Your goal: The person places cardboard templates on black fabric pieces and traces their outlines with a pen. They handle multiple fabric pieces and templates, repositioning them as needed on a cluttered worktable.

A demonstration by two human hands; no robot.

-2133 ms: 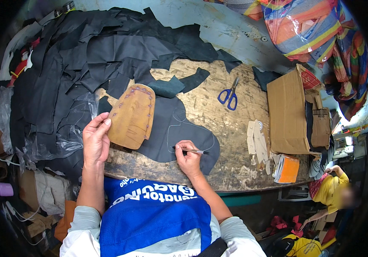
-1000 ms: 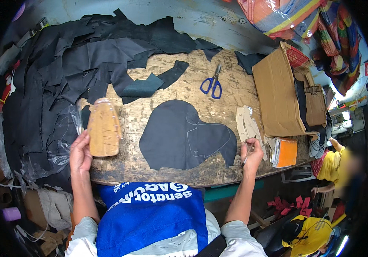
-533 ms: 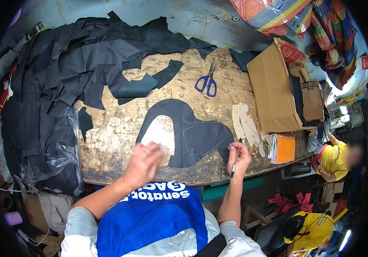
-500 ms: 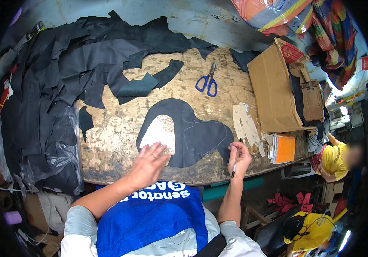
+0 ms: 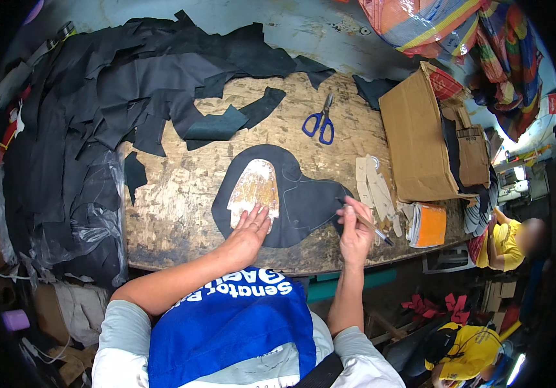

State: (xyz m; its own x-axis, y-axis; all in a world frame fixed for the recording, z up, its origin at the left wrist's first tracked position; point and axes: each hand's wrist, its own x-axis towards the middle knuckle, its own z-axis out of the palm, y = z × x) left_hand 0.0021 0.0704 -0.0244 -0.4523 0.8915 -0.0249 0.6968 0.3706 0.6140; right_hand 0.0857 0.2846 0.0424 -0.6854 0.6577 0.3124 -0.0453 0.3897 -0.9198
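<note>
My left hand (image 5: 250,229) lies with fingers outstretched over the lower end of a shiny tan-and-white template (image 5: 255,181), round at the top. Beneath the template is a black leather-like piece (image 5: 310,194) on the worktable; pale lines outline a similar shape on its right half. My right hand (image 5: 354,239) grips a pen (image 5: 380,235) beside the right end of the black piece. The pen slants, one end toward the piece and the dark end toward lower right.
Blue-handled scissors (image 5: 320,121) lie farther back on the wooden table (image 5: 174,226). Black scraps (image 5: 142,84) are heaped at left. Beige strips (image 5: 374,187), an orange-and-white bundle (image 5: 427,225) and a cardboard box (image 5: 417,136) sit at right. Two people in yellow (image 5: 505,242) are beyond.
The template now stands straighter on the black piece, with my left hand flatter on its lower end. My right hand has turned the pen to a slant and moved slightly left.
</note>
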